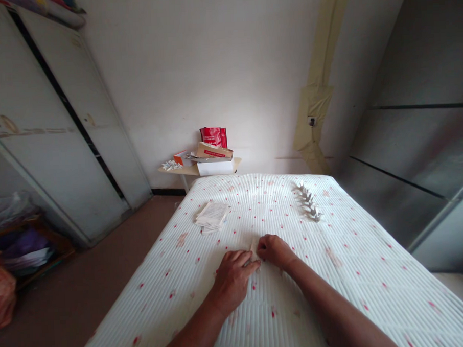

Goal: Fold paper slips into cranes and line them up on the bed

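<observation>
Between my two hands, on the quilted bedspread [268, 305], is a small piece of folded paper [253, 248]. My left hand [232, 276] rests on the bed, its fingers pressed onto the paper's near left side. At the right edge my right hand [273, 249] is closed, its curled fingers pinching the paper. Much of the paper is hidden by the fingers. Farther off to the left lies a stack of printed paper sheets [213, 215]. On the right a row of several folded paper pieces [308, 202] runs away from me.
Beyond the bed's far edge a small table [189, 170] carries a white box [216, 167], a cardboard box [214, 150], a red bag [214, 137] and a pile of white folded pieces [171, 165]. Cabinets [60, 124] stand left, and a grey wardrobe [414, 135] stands right.
</observation>
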